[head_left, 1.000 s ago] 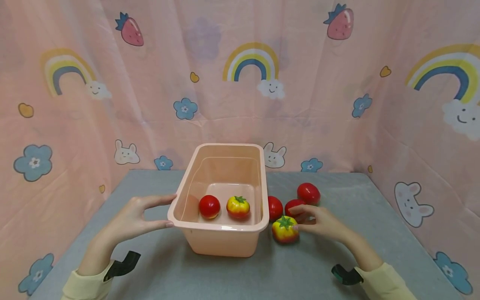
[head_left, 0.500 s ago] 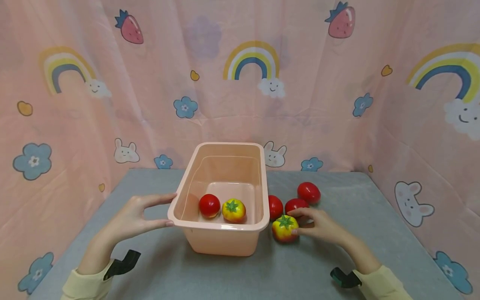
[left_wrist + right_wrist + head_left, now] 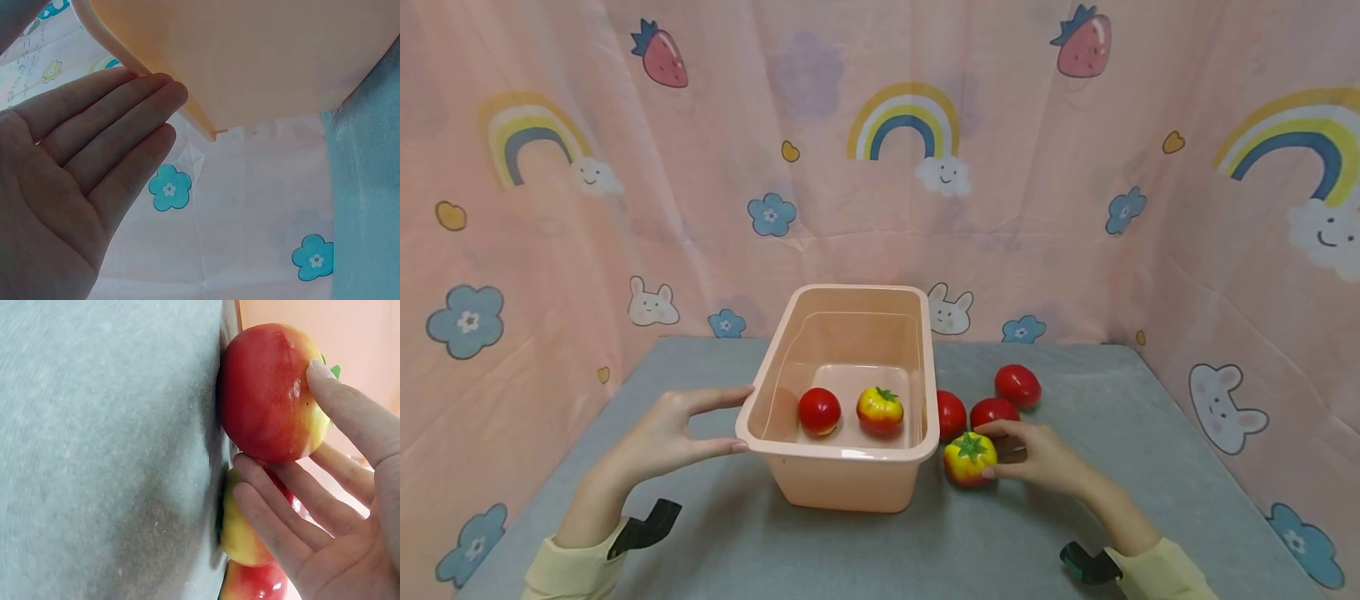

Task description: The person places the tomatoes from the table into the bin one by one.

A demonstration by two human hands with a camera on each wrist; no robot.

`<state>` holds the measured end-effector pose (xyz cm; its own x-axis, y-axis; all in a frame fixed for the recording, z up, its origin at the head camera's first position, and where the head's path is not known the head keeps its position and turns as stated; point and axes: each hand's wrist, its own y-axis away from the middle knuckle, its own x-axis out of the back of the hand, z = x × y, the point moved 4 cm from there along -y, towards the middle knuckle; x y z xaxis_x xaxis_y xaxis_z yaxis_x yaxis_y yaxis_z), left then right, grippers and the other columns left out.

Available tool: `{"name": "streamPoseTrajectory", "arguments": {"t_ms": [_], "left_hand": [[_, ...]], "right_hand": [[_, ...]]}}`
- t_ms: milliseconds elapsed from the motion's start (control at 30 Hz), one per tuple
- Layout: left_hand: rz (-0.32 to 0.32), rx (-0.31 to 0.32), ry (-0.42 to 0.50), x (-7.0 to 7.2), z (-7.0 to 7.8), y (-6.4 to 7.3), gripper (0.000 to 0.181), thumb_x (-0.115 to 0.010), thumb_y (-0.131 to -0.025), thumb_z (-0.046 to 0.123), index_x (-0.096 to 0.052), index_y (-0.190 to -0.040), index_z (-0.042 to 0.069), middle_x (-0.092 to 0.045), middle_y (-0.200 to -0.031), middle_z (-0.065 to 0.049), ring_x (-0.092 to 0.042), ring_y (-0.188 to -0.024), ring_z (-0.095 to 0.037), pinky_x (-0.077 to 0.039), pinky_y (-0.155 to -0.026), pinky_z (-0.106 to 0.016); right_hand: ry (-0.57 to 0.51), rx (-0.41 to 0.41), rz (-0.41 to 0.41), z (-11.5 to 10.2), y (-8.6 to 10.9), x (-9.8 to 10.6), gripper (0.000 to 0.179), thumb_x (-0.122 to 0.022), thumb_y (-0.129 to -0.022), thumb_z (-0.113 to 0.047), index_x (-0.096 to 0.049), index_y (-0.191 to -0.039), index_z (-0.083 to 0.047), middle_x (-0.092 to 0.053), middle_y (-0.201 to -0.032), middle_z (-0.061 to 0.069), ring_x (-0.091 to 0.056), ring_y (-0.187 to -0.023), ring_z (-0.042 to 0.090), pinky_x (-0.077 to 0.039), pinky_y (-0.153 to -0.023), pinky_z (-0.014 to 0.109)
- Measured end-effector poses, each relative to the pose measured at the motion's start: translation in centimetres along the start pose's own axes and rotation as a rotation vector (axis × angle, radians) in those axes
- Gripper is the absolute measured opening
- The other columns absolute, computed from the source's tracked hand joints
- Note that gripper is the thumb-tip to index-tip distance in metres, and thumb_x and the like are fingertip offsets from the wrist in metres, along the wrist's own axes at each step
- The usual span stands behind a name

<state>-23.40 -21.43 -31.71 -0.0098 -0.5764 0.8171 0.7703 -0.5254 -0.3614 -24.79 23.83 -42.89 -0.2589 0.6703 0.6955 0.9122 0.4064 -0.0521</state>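
Note:
In the head view, a peach plastic bin [image 3: 842, 479] stands at the middle of the table. My left hand [image 3: 658, 437] touches its left rim, fingers and thumb nearly straight and apart; the left wrist view shows the fingertips [image 3: 172, 94] at the rim. Inside lie a red fruit [image 3: 819, 412] and a yellow-and-red toy tomato [image 3: 880, 411]. Right of the bin, my right hand [image 3: 1037, 454] holds another yellow-and-red toy tomato [image 3: 966, 458] with a green calyx, low at the tabletop. The right wrist view shows the thumb [image 3: 350, 403] on its side and fingers around its other side.
Three red fruits lie behind the held one: one beside the bin [image 3: 951, 415], a middle red fruit [image 3: 994, 411] and a far red fruit [image 3: 1018, 385]. Grey cloth covers the table [image 3: 722, 550]. A pink patterned curtain [image 3: 1000, 233] encloses the back and sides.
The yellow-and-red tomato in the bin has rocked left, then back right. My right thumb has shifted down along the near side of the other tomato. The left hand and bin stay put.

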Motion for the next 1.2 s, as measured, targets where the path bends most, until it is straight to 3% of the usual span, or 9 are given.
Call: {"name": "streamPoseTrajectory", "arguments": {"t_ms": [267, 1200], "left_hand": [[-0.003, -0.003, 0.004, -0.02, -0.05, -0.02, 0.058, -0.078, -0.076, 0.038, -0.061, -0.128, 0.017, -0.067, -0.119, 0.001, -0.065, -0.109, -0.018, -0.054, -0.087, -0.044], [-0.008, 0.001, 0.0, -0.02, -0.03, -0.04, 0.059, -0.078, -0.076, 0.039, -0.061, -0.129, 0.017, -0.067, -0.12, 0.002, -0.064, -0.109, -0.017, -0.054, -0.088, -0.044]], "right_hand": [[-0.015, -0.015, -0.012, -0.13, 0.09, -0.17, 0.06, -0.081, -0.073, -0.032, -0.058, -0.124, -0.01, -0.064, -0.119, 0.011, -0.065, -0.102, 0.026, -0.058, -0.079, 0.034], [-0.066, -0.006, 0.017, 0.44, 0.46, -0.36, 0.056, -0.081, -0.074, -0.032, -0.058, -0.122, -0.013, -0.063, -0.118, 0.01, -0.066, -0.09, 0.019, -0.059, -0.075, 0.029]]}}
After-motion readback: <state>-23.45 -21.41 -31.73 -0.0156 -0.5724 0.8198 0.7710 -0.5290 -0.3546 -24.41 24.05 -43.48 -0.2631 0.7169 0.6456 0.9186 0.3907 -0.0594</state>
